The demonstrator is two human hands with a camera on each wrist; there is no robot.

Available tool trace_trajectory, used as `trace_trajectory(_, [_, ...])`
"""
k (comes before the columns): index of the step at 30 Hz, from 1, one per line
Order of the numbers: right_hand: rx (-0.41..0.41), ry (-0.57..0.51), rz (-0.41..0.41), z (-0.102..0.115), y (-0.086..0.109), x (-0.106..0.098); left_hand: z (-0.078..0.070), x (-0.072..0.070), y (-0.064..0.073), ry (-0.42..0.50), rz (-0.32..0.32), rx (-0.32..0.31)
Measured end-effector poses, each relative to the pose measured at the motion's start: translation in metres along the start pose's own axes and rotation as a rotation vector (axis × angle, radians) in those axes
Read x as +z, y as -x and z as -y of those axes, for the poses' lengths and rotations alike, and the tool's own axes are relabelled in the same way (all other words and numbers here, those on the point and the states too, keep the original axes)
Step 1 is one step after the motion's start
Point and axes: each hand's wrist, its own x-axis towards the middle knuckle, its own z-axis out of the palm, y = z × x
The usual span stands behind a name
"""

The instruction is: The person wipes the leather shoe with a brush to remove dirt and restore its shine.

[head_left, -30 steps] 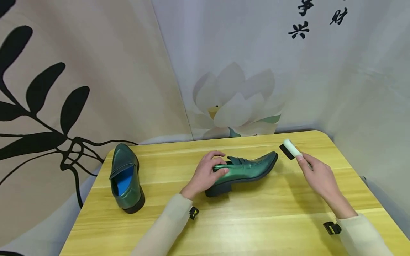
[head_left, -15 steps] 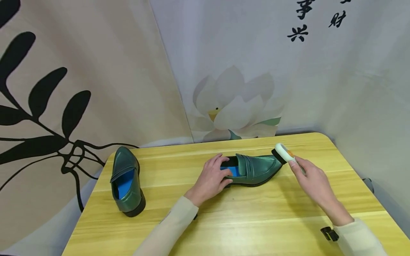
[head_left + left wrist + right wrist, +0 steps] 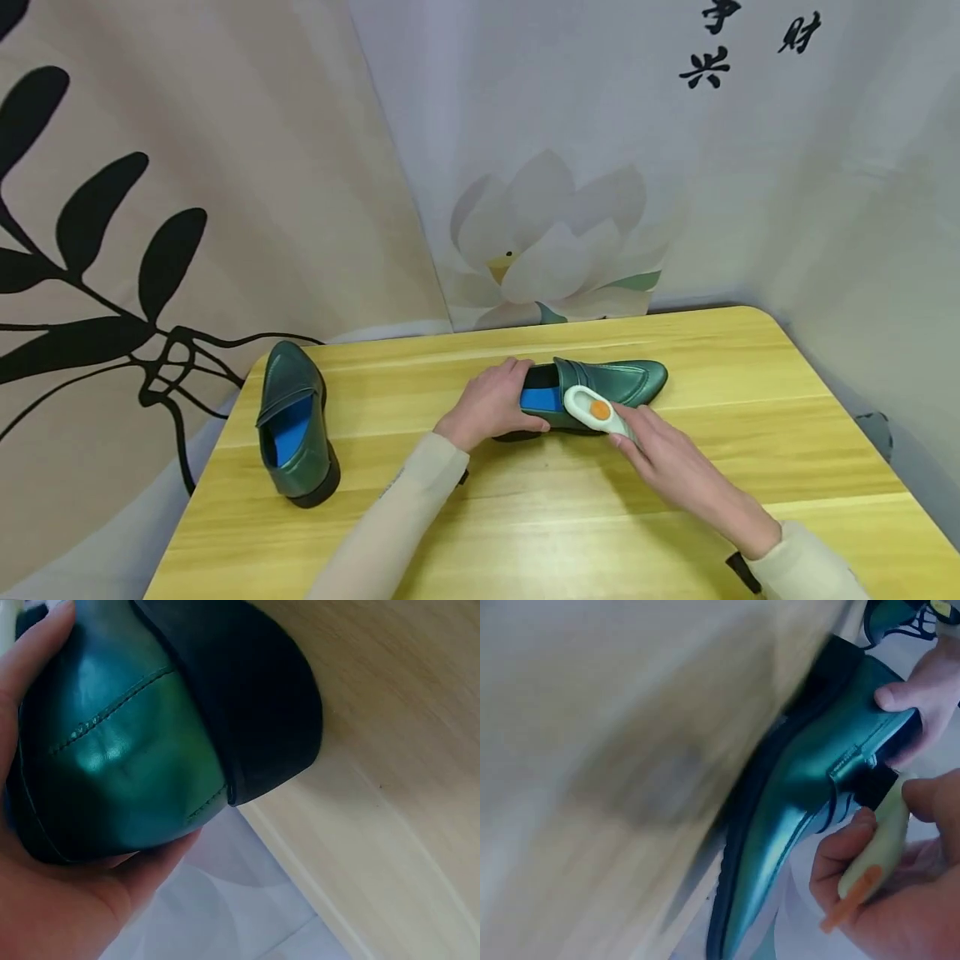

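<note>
A dark green loafer (image 3: pixel 622 382) with a blue insole lies on the table, its toe pointing right. My left hand (image 3: pixel 495 404) grips its heel end; in the left wrist view thumb and fingers wrap the green heel leather (image 3: pixel 127 757) above the black heel block (image 3: pixel 262 705). My right hand (image 3: pixel 671 458) holds a shoe brush (image 3: pixel 588 408) with a white body and an orange spot, over the near side of the shoe by the strap. In the right wrist view the brush's dark bristles (image 3: pixel 875 786) are right at the strap.
A second green loafer (image 3: pixel 292 425) stands at the table's left, toe toward the back. The wooden table (image 3: pixel 525 533) ends at a printed curtain (image 3: pixel 555 125) behind it. Dark straps sit at both wrists.
The brush has moved left and down from beyond the toe to the shoe's near side by the strap. The loafer has turned from its side so its opening faces up.
</note>
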Motion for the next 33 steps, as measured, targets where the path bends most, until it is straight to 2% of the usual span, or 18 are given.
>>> trace_trajectory(7, [0.145,-0.07,-0.001,-0.001,-0.056,0.003,-0.003,0.003,-0.001,0.007,-0.038,-0.005])
trace_trajectory(10, [0.183,-0.067,0.034,-0.003,-0.07,-0.003,-0.005,0.004,-0.003,0.004,-0.038,-0.011])
trace_trajectory(13, [0.169,-0.042,0.056,-0.003,-0.067,-0.008,-0.006,0.004,-0.003,0.005,-0.031,-0.016])
trace_trajectory(19, [0.023,-0.005,0.102,-0.005,-0.024,-0.01,-0.001,0.002,0.001,0.022,-0.029,-0.054])
trace_trajectory(21, [-0.008,0.0,0.098,-0.004,-0.016,-0.008,0.001,0.0,0.002,0.023,-0.032,-0.056])
trace_trajectory(24, [0.021,-0.006,0.062,-0.004,-0.019,-0.005,0.001,0.0,0.002,0.017,-0.031,-0.045])
trace_trajectory(30, [0.138,-0.049,0.002,-0.003,-0.049,0.003,-0.002,0.0,0.0,0.02,-0.035,-0.044])
trace_trajectory(33, [0.133,-0.031,0.006,-0.001,-0.046,0.002,-0.003,0.0,0.001,0.009,-0.033,-0.045])
